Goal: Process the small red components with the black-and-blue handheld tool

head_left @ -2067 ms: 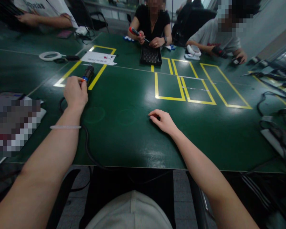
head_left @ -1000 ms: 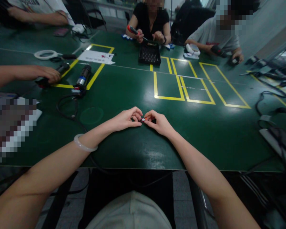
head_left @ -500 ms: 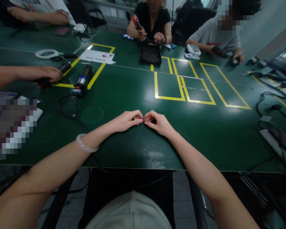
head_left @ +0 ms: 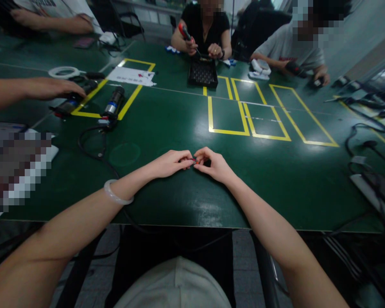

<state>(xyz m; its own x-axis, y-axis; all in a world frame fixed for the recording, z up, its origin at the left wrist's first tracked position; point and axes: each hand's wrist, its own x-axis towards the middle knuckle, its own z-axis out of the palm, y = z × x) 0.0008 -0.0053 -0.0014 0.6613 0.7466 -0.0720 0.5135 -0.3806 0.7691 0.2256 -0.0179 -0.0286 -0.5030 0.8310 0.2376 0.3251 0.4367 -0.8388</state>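
Just above the green table (head_left: 186, 196), my left hand (head_left: 175, 163) and my right hand (head_left: 215, 164) meet fingertip to fingertip. Between them is a tiny red and dark piece (head_left: 195, 161), too small to name. Thumb and fingers of my left hand pinch its left side. The thumb and fingertips of my right hand close on its right side. A pale bangle (head_left: 115, 192) circles my left wrist.
At left, a co-worker's hand (head_left: 64, 89) is over a dark cylindrical tool (head_left: 69, 105); a similar cylinder (head_left: 113, 105) with a cable lies beside it. Across the table, a person holds a red-handled tool (head_left: 183, 31) over a black tray (head_left: 192, 79). Yellow tape outlines (head_left: 229, 131) mark the tabletop.
The small piece between my fingertips has turned slightly, showing red nearer my right fingers. At left, the co-worker's hand has lifted a little, uncovering more of the cylindrical tool.
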